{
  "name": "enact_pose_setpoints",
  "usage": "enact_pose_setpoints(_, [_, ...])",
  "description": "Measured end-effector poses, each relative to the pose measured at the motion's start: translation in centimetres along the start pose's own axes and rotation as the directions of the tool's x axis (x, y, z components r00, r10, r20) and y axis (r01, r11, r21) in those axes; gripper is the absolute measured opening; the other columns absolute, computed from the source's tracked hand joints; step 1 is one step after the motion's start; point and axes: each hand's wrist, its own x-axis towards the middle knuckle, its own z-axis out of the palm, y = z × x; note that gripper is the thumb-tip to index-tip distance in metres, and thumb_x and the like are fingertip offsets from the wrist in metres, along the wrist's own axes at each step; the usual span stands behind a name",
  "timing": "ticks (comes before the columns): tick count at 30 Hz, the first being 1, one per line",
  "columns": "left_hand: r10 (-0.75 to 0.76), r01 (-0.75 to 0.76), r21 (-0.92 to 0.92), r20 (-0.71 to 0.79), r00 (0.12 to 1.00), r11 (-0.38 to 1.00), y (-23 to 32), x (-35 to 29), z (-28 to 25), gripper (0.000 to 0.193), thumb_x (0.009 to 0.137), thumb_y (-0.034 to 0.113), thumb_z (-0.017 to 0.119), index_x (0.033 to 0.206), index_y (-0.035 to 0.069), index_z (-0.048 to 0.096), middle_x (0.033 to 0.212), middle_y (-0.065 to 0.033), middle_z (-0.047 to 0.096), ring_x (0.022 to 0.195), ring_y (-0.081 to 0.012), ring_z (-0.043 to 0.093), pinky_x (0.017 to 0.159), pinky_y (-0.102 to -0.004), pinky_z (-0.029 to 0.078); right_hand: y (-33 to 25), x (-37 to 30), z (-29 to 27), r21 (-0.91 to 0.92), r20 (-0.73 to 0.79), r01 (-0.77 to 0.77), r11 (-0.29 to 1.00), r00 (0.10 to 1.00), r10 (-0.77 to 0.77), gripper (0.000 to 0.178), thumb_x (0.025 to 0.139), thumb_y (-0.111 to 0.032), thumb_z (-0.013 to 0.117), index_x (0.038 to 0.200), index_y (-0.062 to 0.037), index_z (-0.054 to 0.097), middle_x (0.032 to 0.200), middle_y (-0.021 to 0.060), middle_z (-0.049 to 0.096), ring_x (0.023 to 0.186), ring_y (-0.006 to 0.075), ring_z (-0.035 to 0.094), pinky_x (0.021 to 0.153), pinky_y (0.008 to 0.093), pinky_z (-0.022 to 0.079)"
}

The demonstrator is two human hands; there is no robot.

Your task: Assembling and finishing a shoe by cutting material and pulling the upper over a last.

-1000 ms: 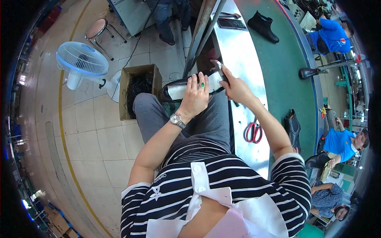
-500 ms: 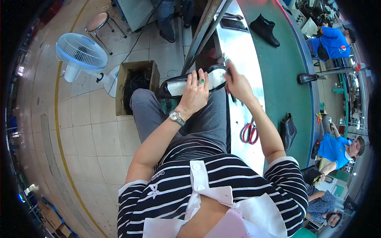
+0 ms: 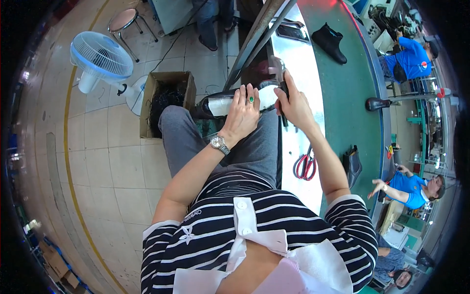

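Note:
Across my thighs lies a black boot (image 3: 219,106) with its sole side up, showing a white sole area. My left hand (image 3: 241,115), with a watch and a green-stoned ring, holds the boot at its middle; the fingers lie together over the white sole. In my right hand (image 3: 296,109) is a hammer (image 3: 278,68), gripped by its dark handle. Its metal head, smeared by motion, is raised above the boot's right end. Red-handled scissors (image 3: 306,167) rest on the metal bench strip (image 3: 295,56) near my right forearm.
A green conveyor belt (image 3: 338,90) runs along the right, carrying a black boot (image 3: 329,43) and another dark boot (image 3: 352,166). A cardboard box (image 3: 148,105) of black scraps and a fan (image 3: 101,56) stand left. Co-workers in blue (image 3: 416,61) are beyond the belt.
My right hand has lifted the hammer head slightly up and away from the boot's right end. My left hand stays on the boot. A co-worker at the right has stretched out an arm.

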Motion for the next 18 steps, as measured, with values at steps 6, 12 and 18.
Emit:
enact_pose_setpoints(6, [-0.014, 0.014, 0.045, 0.006, 1.0, 0.999, -0.2, -0.5, 0.3, 0.069, 0.076, 0.026, 0.071, 0.127, -0.012, 0.046, 0.131, -0.0303, 0.048, 0.124, -0.0419, 0.045, 0.108, -0.0456, 0.033, -1.8, 0.0, -1.1, -0.08, 0.204, -0.056, 0.995, 0.976, 0.071, 0.06, 0.093, -0.018, 0.051, 0.146, -0.0124, 0.023, 0.073, 0.0218, 0.067, 0.06, 0.0354, 0.066, 0.069, 0.049, 0.052])
enact_pose_setpoints(12, [-0.002, 0.002, 0.002, -0.054, 0.999, 1.0, 0.1, 0.0, 0.3, 0.048, 0.084, 0.013, 0.048, 0.123, -0.014, 0.049, 0.128, -0.0348, 0.05, 0.121, -0.0441, 0.049, 0.107, -0.0474, 0.034, 1.8, 0.1, 1.9, -0.396, -0.016, 0.127, 0.909, 0.989, -0.145, 0.056, 0.093, -0.018, 0.053, 0.144, -0.0101, 0.032, 0.063, 0.011, 0.064, 0.056, 0.0274, 0.066, 0.059, 0.0396, 0.05])
enact_pose_setpoints(18, [-0.043, 0.044, 0.006, -0.059, 0.997, 0.999, 0.3, -0.1, 0.5, 0.064, 0.076, 0.021, 0.071, 0.125, -0.012, 0.046, 0.13, -0.0319, 0.047, 0.123, -0.0432, 0.045, 0.109, -0.0468, 0.033, 0.1, -0.1, 2.0, -0.19, -0.114, 0.12, 0.974, 0.983, -0.143, 0.066, 0.092, -0.021, 0.054, 0.147, -0.0118, 0.019, 0.075, 0.0251, 0.065, 0.07, 0.0463, 0.063, 0.063, 0.055, 0.048])
